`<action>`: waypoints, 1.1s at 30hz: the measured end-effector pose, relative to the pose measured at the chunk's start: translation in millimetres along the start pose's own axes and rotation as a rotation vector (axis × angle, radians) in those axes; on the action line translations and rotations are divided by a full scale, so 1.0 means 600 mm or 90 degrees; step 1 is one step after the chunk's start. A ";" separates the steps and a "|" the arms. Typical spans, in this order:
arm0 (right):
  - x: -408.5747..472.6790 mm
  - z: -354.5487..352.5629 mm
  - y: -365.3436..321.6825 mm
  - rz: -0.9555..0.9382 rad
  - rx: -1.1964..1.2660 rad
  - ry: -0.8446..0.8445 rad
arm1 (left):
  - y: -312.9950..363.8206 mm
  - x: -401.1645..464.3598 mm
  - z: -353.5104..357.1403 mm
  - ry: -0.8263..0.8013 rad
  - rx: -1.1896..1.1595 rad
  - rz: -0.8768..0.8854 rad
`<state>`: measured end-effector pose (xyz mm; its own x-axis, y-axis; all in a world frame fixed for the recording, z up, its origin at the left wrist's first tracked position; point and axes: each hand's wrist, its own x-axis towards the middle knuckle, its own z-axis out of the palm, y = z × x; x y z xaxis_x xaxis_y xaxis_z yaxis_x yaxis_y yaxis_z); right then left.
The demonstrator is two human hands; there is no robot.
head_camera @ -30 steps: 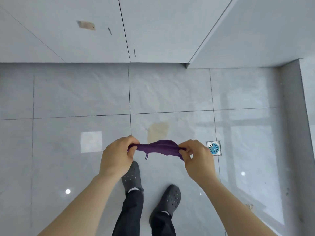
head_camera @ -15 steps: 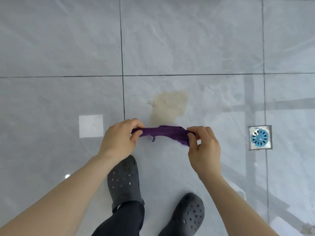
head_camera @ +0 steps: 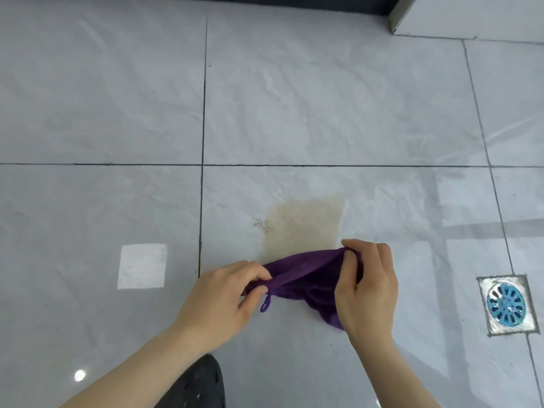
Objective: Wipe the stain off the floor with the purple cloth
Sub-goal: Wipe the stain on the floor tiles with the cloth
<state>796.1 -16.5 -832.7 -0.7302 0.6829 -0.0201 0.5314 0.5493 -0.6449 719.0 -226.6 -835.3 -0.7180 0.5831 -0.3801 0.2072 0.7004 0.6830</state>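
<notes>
A pale brown stain (head_camera: 306, 222) spreads over a grey floor tile (head_camera: 368, 128), with a few dark specks at its left edge. Just below it hangs the purple cloth (head_camera: 303, 278), bunched and stretched between both hands, a small loop dangling from its lower edge. My left hand (head_camera: 223, 298) pinches the cloth's left end. My right hand (head_camera: 368, 287) grips the right end, a bit higher, and hides part of the cloth. The cloth's top edge overlaps the stain's lower edge in view; I cannot tell whether it touches the floor.
A square floor drain (head_camera: 505, 304) with a blue grate sits at the right. My black perforated shoe (head_camera: 197, 384) shows at the bottom. A dark wall base (head_camera: 265, 1) runs along the top, with a white corner (head_camera: 471, 13) at the upper right.
The view has dropped much closer to the floor, so the stain and drain look larger. Both hands have lowered the cloth to the stain's near edge; the right hand now sits higher than the left.
</notes>
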 end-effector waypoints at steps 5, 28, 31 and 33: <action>0.059 0.018 -0.003 -0.105 -0.053 0.065 | -0.009 0.047 -0.021 0.089 -0.009 0.004; 0.154 0.156 -0.006 -0.114 -0.396 -0.105 | -0.122 0.183 -0.062 0.224 0.372 -0.082; 0.192 0.163 -0.006 -0.122 -0.399 -0.092 | -0.122 0.183 -0.063 0.221 0.374 -0.081; 0.204 0.166 -0.007 -0.122 -0.394 -0.089 | -0.122 0.184 -0.064 0.217 0.370 -0.085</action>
<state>662.1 16.8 -908.5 -0.8634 0.4990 -0.0746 0.5041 0.8589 -0.0899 599.3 -229.3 -903.2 -0.9115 0.3808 -0.1555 0.3569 0.9201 0.1615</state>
